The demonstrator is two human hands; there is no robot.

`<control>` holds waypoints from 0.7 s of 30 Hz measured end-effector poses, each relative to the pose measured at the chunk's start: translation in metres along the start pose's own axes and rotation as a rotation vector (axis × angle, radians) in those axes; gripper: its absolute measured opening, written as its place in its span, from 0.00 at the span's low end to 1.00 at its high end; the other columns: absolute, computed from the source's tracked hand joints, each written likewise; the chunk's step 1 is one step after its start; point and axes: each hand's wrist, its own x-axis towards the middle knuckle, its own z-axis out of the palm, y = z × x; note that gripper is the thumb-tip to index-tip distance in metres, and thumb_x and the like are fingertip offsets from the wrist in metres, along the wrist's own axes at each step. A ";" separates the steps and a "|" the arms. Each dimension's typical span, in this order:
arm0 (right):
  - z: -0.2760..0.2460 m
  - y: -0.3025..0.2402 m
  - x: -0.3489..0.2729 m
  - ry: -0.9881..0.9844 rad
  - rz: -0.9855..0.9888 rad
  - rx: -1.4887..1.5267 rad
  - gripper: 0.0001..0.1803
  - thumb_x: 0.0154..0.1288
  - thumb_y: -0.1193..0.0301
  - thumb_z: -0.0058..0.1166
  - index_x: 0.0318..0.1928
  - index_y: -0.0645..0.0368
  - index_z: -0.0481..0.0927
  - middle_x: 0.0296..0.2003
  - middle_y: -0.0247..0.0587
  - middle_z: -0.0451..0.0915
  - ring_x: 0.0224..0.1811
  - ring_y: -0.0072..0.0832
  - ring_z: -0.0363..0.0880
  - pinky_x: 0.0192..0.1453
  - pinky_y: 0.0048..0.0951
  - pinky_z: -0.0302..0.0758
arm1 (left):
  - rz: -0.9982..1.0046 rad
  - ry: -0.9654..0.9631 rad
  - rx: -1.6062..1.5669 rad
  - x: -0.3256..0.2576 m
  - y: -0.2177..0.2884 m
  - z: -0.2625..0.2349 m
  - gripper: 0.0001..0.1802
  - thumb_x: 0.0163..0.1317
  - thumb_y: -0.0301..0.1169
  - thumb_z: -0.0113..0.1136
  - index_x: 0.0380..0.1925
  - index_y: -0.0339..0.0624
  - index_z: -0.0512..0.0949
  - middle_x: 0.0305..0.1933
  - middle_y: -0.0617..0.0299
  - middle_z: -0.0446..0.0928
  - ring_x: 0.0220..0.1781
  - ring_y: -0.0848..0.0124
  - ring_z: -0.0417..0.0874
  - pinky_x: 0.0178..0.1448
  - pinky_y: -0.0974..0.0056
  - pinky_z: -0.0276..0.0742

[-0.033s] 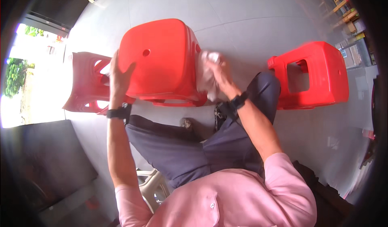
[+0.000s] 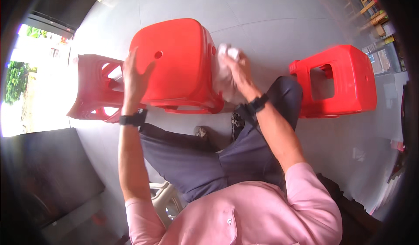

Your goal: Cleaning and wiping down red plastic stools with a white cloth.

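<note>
A red plastic stool (image 2: 174,66) stands upright in front of me, with a small round hole in its seat. My left hand (image 2: 136,80) is at the seat's left edge, fingers and thumb spread; whether it presses on the plastic I cannot tell. In my right hand (image 2: 241,72) is a crumpled whitish cloth (image 2: 224,77), bunched beside the stool's right side and hanging down along it. Motion blurs the cloth, and the fingers are partly hidden in it.
To the right, another red stool (image 2: 362,81) lies on its side. A darker red stool (image 2: 94,85) lies at the left, beyond my left hand. Near my left elbow is a beige stool (image 2: 163,203). Grey tiles (image 2: 257,35) cover the floor.
My left hand has shifted slightly right, further over the seat. My right hand and the cloth have moved a little away from me along the stool's side.
</note>
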 end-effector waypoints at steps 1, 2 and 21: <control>0.010 -0.012 0.012 0.002 -0.078 -0.051 0.22 0.69 0.63 0.70 0.57 0.62 0.82 0.46 0.39 0.87 0.46 0.26 0.86 0.51 0.30 0.84 | -0.045 -0.020 0.091 -0.006 0.019 0.015 0.45 0.74 0.52 0.66 0.84 0.48 0.60 0.84 0.40 0.62 0.86 0.45 0.60 0.86 0.37 0.57; 0.019 -0.022 0.024 0.005 -0.179 -0.192 0.24 0.69 0.63 0.68 0.60 0.60 0.81 0.48 0.43 0.88 0.49 0.31 0.87 0.54 0.33 0.84 | -0.086 -0.040 0.174 -0.009 0.038 0.030 0.45 0.75 0.58 0.62 0.84 0.52 0.61 0.87 0.40 0.56 0.89 0.43 0.53 0.87 0.32 0.49; 0.010 0.129 -0.107 -0.060 -0.117 -0.291 0.28 0.60 0.79 0.59 0.62 0.56 0.73 0.44 0.44 0.84 0.45 0.35 0.89 0.40 0.33 0.82 | -0.171 -0.142 0.339 -0.018 0.063 0.071 0.45 0.78 0.68 0.47 0.86 0.59 0.58 0.90 0.44 0.49 0.92 0.49 0.47 0.89 0.31 0.37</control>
